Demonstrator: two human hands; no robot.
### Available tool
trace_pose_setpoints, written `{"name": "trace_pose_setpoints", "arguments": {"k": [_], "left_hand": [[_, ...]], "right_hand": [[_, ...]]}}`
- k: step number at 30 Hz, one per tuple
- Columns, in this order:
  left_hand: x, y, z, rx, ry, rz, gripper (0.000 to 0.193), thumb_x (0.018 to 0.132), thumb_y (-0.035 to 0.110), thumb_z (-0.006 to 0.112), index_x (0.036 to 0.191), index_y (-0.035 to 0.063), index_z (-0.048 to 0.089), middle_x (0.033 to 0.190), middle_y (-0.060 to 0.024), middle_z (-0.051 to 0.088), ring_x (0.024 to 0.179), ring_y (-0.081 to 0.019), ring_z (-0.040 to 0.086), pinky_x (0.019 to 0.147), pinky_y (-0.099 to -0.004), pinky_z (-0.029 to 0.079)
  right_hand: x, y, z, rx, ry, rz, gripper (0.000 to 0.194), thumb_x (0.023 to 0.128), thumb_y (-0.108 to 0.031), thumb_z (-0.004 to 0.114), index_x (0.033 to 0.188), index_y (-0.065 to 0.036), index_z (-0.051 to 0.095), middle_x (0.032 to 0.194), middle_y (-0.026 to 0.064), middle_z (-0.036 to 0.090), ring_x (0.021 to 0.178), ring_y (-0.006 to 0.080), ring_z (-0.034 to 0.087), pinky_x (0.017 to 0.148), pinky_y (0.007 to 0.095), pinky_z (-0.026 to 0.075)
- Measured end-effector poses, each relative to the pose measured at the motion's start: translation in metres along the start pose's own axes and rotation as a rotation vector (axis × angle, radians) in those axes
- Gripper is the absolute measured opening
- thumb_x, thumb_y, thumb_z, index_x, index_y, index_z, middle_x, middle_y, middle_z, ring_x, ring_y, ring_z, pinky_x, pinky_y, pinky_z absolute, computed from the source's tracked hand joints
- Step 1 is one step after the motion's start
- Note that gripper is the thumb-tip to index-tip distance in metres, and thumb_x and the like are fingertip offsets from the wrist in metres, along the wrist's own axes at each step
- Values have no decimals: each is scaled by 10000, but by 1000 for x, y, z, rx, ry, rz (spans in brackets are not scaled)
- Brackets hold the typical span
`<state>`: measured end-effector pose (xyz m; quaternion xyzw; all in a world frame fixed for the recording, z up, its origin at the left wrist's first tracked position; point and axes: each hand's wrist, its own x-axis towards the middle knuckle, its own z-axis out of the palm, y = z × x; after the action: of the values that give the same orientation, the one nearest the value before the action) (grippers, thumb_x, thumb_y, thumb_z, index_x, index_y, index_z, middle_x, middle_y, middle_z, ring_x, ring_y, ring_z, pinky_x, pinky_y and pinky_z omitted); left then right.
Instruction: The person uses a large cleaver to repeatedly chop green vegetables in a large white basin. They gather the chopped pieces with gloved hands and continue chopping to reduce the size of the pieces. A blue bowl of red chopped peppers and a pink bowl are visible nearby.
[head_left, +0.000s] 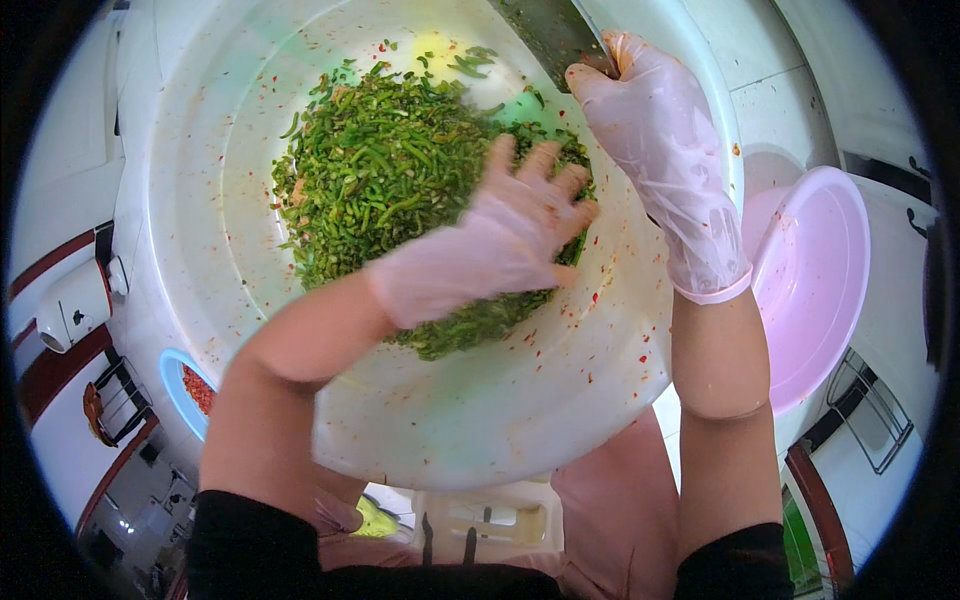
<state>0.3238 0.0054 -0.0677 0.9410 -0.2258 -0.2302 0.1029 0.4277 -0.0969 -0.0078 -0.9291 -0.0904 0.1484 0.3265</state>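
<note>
A wide white plastic basin (450, 435) lies before me, with red flecks on its inner wall. In it is a heap of chopped green vegetable (382, 165), with a few tan bits at its left side. My left hand (525, 217), in a clear pinkish glove and slightly blurred, rests its spread fingers on the heap's right side. My right hand (649, 105), gloved too, grips the rim of a metal container (555, 37) at the basin's upper right; the top of that container is cut off by the picture's edge.
A pink basin (817, 277) stands tilted to the right. At the lower left is a blue bowl (176, 375) of red chopped pieces. Wire racks (870, 420) and a white cylindrical container (75, 307) are farther out. A beige plastic stool (487, 517) shows below the basin.
</note>
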Motion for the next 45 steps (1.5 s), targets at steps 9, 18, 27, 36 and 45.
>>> {"name": "trace_pose_setpoints", "arguments": {"k": [9, 18, 27, 36, 45], "left_hand": [[26, 21, 51, 219, -284, 101, 437, 901, 283, 581, 1316, 147, 568, 1373, -66, 532, 1366, -292, 393, 1092, -594, 288], [-104, -55, 5, 173, 191, -166, 545, 739, 230, 746, 1265, 236, 604, 1350, -109, 525, 1340, -332, 421, 1093, -621, 295], [-201, -190, 81, -1613, 555, -1583, 899, 897, 719, 468, 1542, 119, 287, 1588, -140, 284, 1432, -352, 308, 1084, -619, 273], [-74, -247, 30, -762, 452, -1464, 851, 918, 638, 493, 1483, 13, 378, 1509, -209, 411, 1420, -319, 369, 1140, -415, 335], [19, -150, -12, -137, 14, -614, 680, 949, 605, 417, 1496, 201, 416, 1498, -201, 434, 1416, -323, 378, 1167, -431, 318]], "right_hand": [[4, 2, 4, 29, -4, -14, 246, 847, -229, 572, 1008, -93, 699, 812, 195, 683, 775, 379, 663, 734, 438, 517], [6, 10, 5, 5, -5, -49, 248, 864, -234, 557, 1002, -73, 686, 772, 191, 671, 731, 362, 660, 701, 449, 505], [5, -5, 0, 9, -75, 34, 264, 865, -241, 563, 1031, -82, 693, 719, 164, 657, 677, 302, 657, 683, 410, 506], [6, 2, 13, -50, -64, 1, 265, 851, -250, 590, 1028, -86, 700, 746, 165, 677, 688, 295, 666, 690, 399, 508], [5, 5, 13, -36, -32, -47, 263, 846, -248, 601, 1022, -74, 693, 726, 166, 652, 680, 307, 652, 683, 417, 496]]}}
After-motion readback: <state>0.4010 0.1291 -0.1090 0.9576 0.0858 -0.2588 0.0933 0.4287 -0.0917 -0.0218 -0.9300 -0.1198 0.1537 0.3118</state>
